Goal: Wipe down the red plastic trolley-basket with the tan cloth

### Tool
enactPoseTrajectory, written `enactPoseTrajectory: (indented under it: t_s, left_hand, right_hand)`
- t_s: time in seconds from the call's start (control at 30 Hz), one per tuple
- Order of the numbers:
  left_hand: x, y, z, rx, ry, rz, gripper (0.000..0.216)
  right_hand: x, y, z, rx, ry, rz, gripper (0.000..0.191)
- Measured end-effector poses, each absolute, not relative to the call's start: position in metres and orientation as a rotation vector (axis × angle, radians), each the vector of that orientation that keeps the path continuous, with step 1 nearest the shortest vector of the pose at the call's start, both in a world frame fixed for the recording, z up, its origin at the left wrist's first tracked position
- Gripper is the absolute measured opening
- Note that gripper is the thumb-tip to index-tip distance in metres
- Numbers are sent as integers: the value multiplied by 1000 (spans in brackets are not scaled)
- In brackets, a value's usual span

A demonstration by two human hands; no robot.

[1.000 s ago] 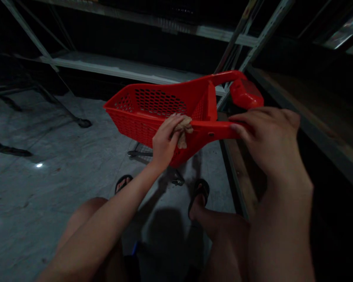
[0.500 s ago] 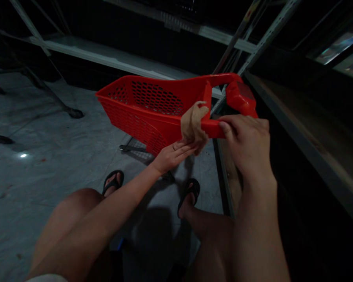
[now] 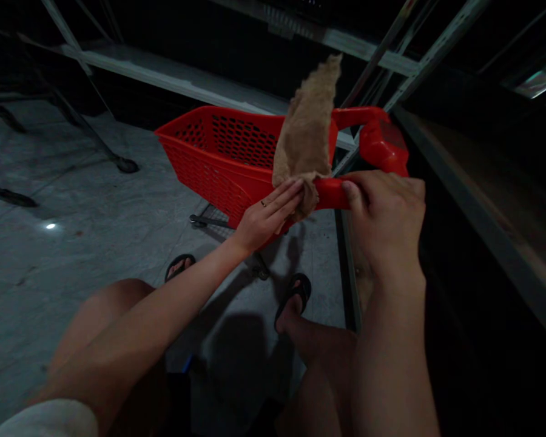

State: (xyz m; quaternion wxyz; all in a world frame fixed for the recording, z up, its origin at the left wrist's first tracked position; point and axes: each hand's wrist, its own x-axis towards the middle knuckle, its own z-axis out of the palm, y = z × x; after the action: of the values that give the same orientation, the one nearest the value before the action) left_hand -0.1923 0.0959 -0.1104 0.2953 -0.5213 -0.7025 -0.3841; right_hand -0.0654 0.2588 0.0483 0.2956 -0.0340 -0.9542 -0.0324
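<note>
A red plastic shopping cart (image 3: 218, 158) with a perforated basket stands in front of my knees. My right hand (image 3: 386, 218) is wrapped round the cart's near side bar, next to the red handle block (image 3: 382, 145). My left hand (image 3: 268, 215) has its fingers pressed together on the lower end of a tan cloth (image 3: 307, 127), against the same bar. The cloth stands up loosely above the basket rim.
I sit low with bare knees and black sandals (image 3: 295, 297) on a grey stone floor (image 3: 73, 230). Metal shelving (image 3: 173, 76) runs behind the cart, and a wooden shelf (image 3: 495, 200) lies close on the right. The scene is dim.
The cloth went from bunched on the rim to hanging over the bar, and now it flies up above the basket. My left hand shifted right along the bar toward my right hand.
</note>
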Motion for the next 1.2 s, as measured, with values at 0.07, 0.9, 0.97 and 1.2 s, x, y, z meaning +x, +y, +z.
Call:
enactPoseTrajectory:
  t_s: [0.07, 0.9, 0.97, 1.2]
  left_hand:
    - [-187, 100, -128, -1400, -1772, -995, 42]
    - [-184, 85, -155, -270, -2254, -1541, 40]
    - [-185, 88, -170, -177, -2246, -1673, 40]
    - [-178, 100, -112, -476, -1927, -1784, 46]
  right_hand:
    - [-66, 260, 48, -99, -2546, -105, 38]
    - [-91, 226, 52, -215, -2600, -138, 35]
    - [-93, 221, 52, -220, -2599, -141, 36]
    - [-99, 198, 56, -302, -2540, -301, 31]
